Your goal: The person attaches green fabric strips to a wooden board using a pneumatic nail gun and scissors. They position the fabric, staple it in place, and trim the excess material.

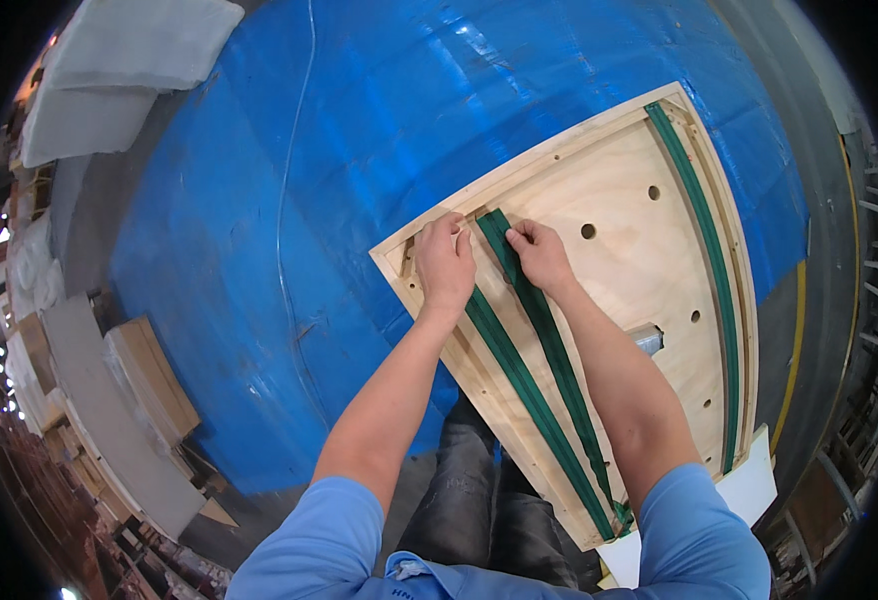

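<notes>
A wooden frame (599,270) with a plywood panel and raised rails lies in front of me, angled to the right. My right hand (541,255) pinches a loose green webbing strap (549,330) near its far end. The strap runs back toward me, folded and twisted at its near end. My left hand (446,262) is at the frame's far left corner, its fingers curled closed beside the rail; what they hold is hidden. A second green strap (529,385) stretches along the frame's left side, its far end passing under my left hand. Another green strap (704,230) lies along the curved right side.
A small silvery block (647,340) rests on the plywood, beside my right forearm. Several round holes dot the panel. Blue sheeting (359,150) spreads beneath, with a thin clear hose (281,230) across it. White wrapped slabs (139,50) and cardboard (154,380) stand at left.
</notes>
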Tool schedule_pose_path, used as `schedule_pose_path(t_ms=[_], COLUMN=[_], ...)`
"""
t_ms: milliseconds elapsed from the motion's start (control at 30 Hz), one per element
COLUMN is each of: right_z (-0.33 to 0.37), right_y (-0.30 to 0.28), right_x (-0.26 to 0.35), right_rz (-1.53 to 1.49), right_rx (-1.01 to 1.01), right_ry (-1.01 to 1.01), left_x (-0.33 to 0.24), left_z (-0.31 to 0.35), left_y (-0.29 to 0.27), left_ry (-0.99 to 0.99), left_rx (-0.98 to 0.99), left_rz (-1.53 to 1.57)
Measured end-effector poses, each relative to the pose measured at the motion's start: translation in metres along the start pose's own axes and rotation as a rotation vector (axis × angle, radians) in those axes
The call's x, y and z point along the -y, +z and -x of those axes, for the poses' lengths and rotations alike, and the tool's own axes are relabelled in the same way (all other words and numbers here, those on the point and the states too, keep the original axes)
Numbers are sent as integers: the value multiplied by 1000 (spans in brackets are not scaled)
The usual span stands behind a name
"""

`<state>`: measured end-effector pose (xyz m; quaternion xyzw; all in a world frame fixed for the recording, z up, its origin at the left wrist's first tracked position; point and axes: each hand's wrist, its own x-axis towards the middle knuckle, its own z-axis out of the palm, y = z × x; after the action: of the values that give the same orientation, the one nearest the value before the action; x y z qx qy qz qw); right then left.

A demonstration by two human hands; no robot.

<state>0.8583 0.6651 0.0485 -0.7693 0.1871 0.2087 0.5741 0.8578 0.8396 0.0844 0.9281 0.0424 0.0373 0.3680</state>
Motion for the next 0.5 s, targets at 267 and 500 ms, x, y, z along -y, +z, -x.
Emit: schedule_pose_path(t_ms=[267, 500], right_z=[-27, -12], right_y=[8, 4], right_x=[16, 20], right_rz=[44, 12], right_rx=[37, 138], right_ry=[-29, -56], left_x=[8, -6], left_z=[14, -15], left_y=[16, 20], left_ry=[-249, -966], left_rx=[6, 96], left_rz=[192, 919])
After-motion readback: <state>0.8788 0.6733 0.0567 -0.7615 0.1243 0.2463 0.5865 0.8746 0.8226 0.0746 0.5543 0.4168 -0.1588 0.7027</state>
